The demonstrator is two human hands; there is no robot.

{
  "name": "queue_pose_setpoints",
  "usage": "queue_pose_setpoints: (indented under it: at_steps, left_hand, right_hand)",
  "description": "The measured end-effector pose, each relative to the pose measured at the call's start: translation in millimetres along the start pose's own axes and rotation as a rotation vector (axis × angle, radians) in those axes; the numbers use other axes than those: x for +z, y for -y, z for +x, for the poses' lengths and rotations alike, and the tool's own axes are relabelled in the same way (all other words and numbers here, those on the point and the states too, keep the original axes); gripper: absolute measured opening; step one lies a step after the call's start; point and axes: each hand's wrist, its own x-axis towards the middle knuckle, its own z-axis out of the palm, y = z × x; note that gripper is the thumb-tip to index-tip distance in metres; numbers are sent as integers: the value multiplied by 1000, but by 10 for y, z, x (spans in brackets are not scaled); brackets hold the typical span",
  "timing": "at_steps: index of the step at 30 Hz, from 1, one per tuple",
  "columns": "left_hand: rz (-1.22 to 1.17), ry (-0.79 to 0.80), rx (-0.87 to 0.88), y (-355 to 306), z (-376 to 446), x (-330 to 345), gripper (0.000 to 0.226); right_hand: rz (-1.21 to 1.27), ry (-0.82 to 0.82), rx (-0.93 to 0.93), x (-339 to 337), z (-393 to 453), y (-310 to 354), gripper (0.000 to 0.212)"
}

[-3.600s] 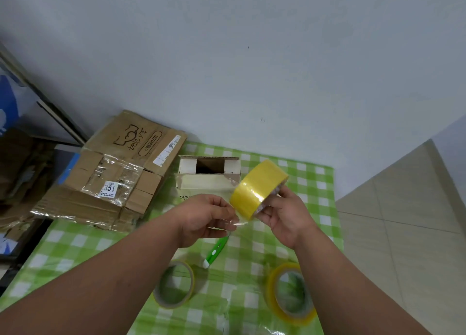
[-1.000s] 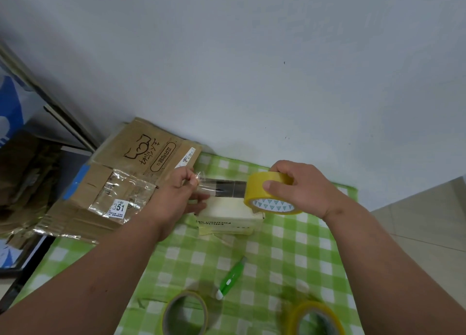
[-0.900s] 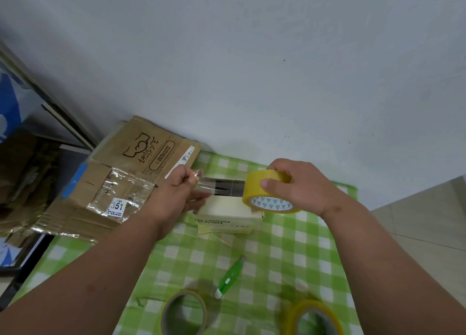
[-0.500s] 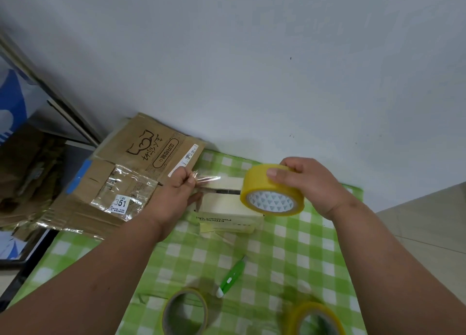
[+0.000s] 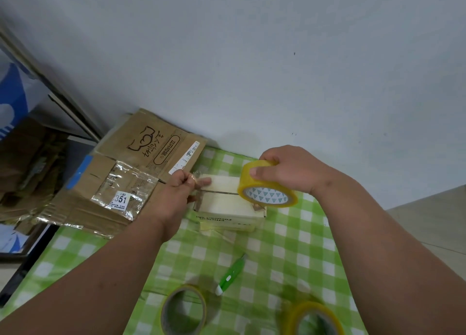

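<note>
Your left forearm in from near left, wrist straight. Left hand (image 5: 176,196) knuckles up, thumb and forefinger pinching tape end (image 5: 198,176), one finger stretched right. Your right forearm in from near right, wrist bent inward. Right hand (image 5: 290,170) arched over tape roll (image 5: 267,192), thumb on its band, fingers curled over far side.

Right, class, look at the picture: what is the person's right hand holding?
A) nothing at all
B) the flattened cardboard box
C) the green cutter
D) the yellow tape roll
D: the right hand grips the yellow tape roll at the right end of the small pale box, the left hand pinches the free tape end, and the green cutter lies untouched on the cloth.
</note>
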Motion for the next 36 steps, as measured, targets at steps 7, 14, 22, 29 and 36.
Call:
queue_pose_setpoints:
  at_steps: [7,14,22,29,36]
  left_hand:
    - [-204,-36,-60,89,78,-129,25]
    - [-208,-125,-105,139,137,-121,22]
    - [-338,-131,-154,160,187,-146,24]
    - [-287,-114,-138,160,221,-160,24]
    - [-328,-106,-187,296,223,-211,27]
  right_hand:
    - [-53,31,28,69,106,103,47]
    - [69,-49,34,129,85,66,42]
    - [750,-171,18,406,-98,-259,48]
    - [798,-129,-5,442,-167,-337,95]
    - [589,-168,-54,332,-211,-298,86]
